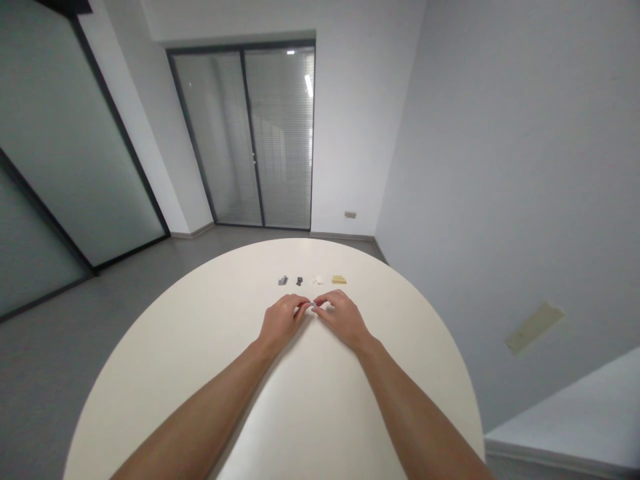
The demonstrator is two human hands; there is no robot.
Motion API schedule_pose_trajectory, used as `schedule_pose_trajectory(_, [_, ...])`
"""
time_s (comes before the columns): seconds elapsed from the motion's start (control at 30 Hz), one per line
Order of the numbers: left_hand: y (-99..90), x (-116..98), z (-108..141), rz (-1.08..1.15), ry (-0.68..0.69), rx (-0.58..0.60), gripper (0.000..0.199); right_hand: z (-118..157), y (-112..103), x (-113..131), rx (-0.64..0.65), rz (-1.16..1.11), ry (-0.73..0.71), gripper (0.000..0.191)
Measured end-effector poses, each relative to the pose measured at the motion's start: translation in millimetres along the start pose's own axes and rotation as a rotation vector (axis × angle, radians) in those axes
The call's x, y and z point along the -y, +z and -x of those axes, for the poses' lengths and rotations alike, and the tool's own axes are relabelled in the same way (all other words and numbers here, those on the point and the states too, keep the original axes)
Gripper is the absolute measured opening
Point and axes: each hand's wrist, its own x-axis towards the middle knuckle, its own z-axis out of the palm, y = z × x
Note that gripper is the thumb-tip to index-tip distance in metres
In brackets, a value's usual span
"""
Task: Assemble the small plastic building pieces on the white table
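Observation:
My left hand [286, 320] and my right hand [344, 317] meet over the middle of the white round table [200, 333]. Between their fingertips is a tiny grey-blue piece [313, 305], pinched from both sides and mostly covered by the fingers. Beyond the hands lies a row of small parts: grey pieces [283, 281] at the left, dark pieces [299, 281] beside them, white pieces [319, 281] further right, and yellow strips [339, 280] at the right end. The shapes of these parts are too small to tell.
Past the table's far edge stand glass doors [250, 133] with blinds. A pale wall [500, 167] rises on the right, with a yellowish plate [535, 328] on it. Frosted glass panels [75, 147] are at the left.

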Motion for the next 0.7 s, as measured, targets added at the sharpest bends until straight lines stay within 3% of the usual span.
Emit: schedule_pose_trajectory(0.7, [0.9, 0.7, -0.2, 0.012, -0.046, -0.011, 0.023, -0.1, 1.9, -5.1, 0.008, -0.004, 0.031, 0.006])
